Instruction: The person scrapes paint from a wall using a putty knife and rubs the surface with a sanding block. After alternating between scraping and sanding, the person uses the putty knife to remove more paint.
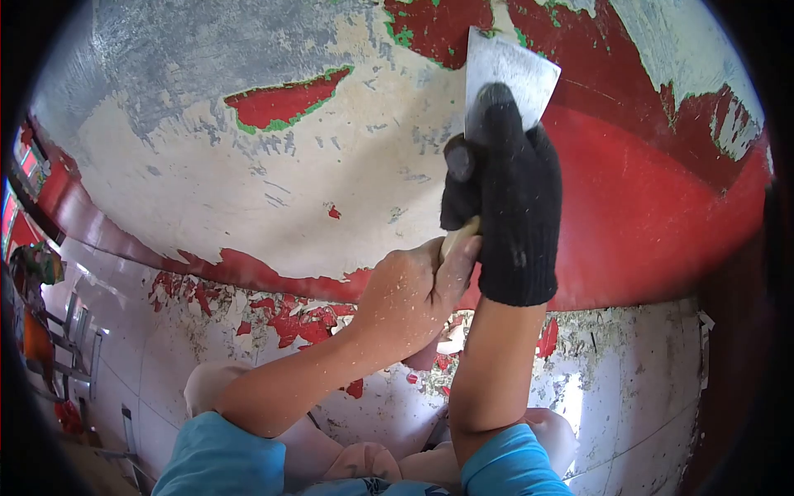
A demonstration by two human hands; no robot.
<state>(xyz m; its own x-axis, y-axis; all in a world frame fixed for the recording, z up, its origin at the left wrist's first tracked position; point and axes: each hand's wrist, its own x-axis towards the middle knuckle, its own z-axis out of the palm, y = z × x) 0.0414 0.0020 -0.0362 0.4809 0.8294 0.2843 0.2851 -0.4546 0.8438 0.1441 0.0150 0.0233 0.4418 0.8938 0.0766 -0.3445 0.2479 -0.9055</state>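
Observation:
A wide metal paint scraper (529, 87) has its blade edge against the peeling red paint (438, 29) of a large curved surface (289, 190). In a black knit glove, my right hand (517, 207) is closed round the scraper, its fingers pressed along the blade. My bare left hand (409, 289) grips the pale handle lower down, just below the glove. Most of the handle is hidden by both hands. Bare cream and grey patches show where paint is absent, and green edges line a leftover red patch (285, 101).
Red and pale paint flakes (302, 322) litter the white tiled floor (157, 364) under the curved surface. Metal-legged furniture (74, 347) stands at the left edge. My knees (215, 384) are close beneath the surface. Smooth red paint (637, 215) covers the right side.

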